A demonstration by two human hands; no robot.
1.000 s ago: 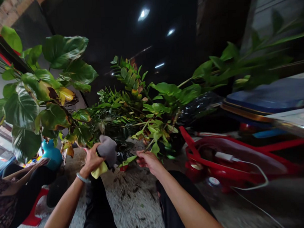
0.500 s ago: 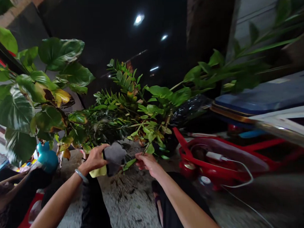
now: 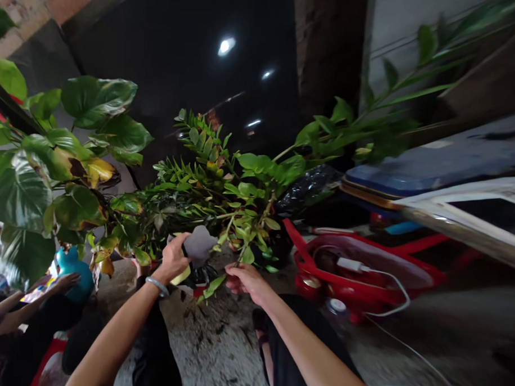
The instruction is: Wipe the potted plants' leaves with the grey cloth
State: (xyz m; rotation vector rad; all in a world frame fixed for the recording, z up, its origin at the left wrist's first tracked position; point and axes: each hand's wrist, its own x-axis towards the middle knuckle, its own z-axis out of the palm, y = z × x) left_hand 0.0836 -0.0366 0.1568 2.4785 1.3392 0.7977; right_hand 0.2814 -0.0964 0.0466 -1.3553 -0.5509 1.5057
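My left hand (image 3: pixel 173 259), with a bangle on the wrist, is closed around a soft-looking grey, scalloped cleaning pad (image 3: pixel 200 243). A pale yellow part (image 3: pixel 181 276) shows below the fingers. To its right, my right hand (image 3: pixel 247 281) pinches a thin green stem of a potted plant (image 3: pixel 258 212). A green leaf (image 3: pixel 213 287) hangs left of those fingertips, below the pad and apart from it. The plant's other stems spread up and outward behind both hands. Its pot is mostly hidden in shadow.
A large-leaved plant (image 3: pixel 23 190) with some yellowed leaves stands at left. Beside it, another person's hand (image 3: pixel 66 283) touches a turquoise object (image 3: pixel 79 278). At right are a red plastic frame (image 3: pixel 327 258) with a white cable (image 3: pixel 406 286) and a blue lid (image 3: pixel 409 173).
My left hand has moved the grey pad up and right, closer to the stem. My right hand keeps its pinch on the stem. The whole view has shifted slightly.
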